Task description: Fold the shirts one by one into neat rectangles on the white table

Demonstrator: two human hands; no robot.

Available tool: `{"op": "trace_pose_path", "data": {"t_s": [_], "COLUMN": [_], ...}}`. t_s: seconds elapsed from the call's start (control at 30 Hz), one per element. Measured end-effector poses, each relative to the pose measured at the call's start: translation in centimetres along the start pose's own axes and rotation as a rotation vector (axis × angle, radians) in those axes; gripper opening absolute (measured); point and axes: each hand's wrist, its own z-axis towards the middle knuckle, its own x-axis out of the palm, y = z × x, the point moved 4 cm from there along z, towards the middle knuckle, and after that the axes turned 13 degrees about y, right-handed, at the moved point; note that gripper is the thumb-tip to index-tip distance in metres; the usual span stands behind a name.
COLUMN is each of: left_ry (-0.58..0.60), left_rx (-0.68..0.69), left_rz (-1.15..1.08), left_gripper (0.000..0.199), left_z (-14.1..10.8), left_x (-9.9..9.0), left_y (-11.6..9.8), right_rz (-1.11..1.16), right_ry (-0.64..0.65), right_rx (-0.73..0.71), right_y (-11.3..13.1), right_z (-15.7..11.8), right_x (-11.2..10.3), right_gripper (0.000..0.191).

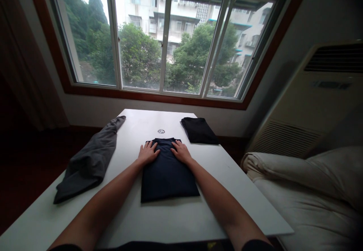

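Observation:
A dark navy garment [169, 175], folded into a neat rectangle, lies flat on the white table [159, 220] in front of me. My left hand [148, 152] rests on its upper left corner with the fingers spread. On the upper right corner lies my right hand [180, 151], its fingers also apart. Neither hand grips the cloth. A folded black garment [200, 130] sits at the table's back right. Along the left edge is a crumpled grey garment [90, 162], partly hanging over the side.
A small round dark emblem [161, 131] shows on the tabletop beyond the navy garment. To the right stand a pale sofa [306, 190] and a tall air conditioner [306, 103]. A wide window [164, 46] is behind the table, with a curtain [31, 61] at left.

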Motion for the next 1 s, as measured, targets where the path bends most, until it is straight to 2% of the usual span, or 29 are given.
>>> {"op": "trace_pose_path", "data": {"t_s": [0.2, 0.33, 0.43, 0.57, 0.67, 0.8, 0.93, 1.0], "left_ry": [-0.034, -0.051, -0.050, -0.049, -0.052, -0.054, -0.097, -0.126], "left_rx": [-0.039, -0.101, -0.142, -0.187, -0.199, -0.205, -0.252, -0.277], "left_rz": [-0.010, -0.018, -0.018, 0.004, 0.011, 0.012, 0.030, 0.041], "left_gripper": [0.073, 0.075, 0.075, 0.071, 0.070, 0.073, 0.075, 0.074], "left_z": [0.3, 0.3, 0.4, 0.6, 0.7, 0.6, 0.3, 0.0], "left_x": [0.1, -0.2, -0.4, -0.8, -0.9, -1.0, -1.3, -1.5], "left_y": [0.7, 1.3, 2.1, 3.6, 4.3, 4.3, 4.3, 4.3], "right_rz": [0.013, 0.018, 0.022, 0.022, 0.028, 0.031, 0.036, 0.038], "right_ry": [0.030, -0.033, 0.020, -0.027, -0.001, -0.054, -0.034, -0.089], "right_rx": [-0.020, -0.010, -0.020, -0.005, -0.014, -0.001, -0.009, -0.003], "right_y": [-0.1, -0.1, -0.2, -0.7, -1.0, -1.1, -0.8, -0.5], "right_z": [0.2, 0.0, 0.1, 0.3, 0.5, 0.5, 0.2, 0.0], "right_x": [0.2, -0.1, 0.2, 0.4, 0.7, 0.6, 0.4, -0.2], "right_gripper": [0.061, 0.061, 0.060, 0.062, 0.061, 0.065, 0.061, 0.062]}}
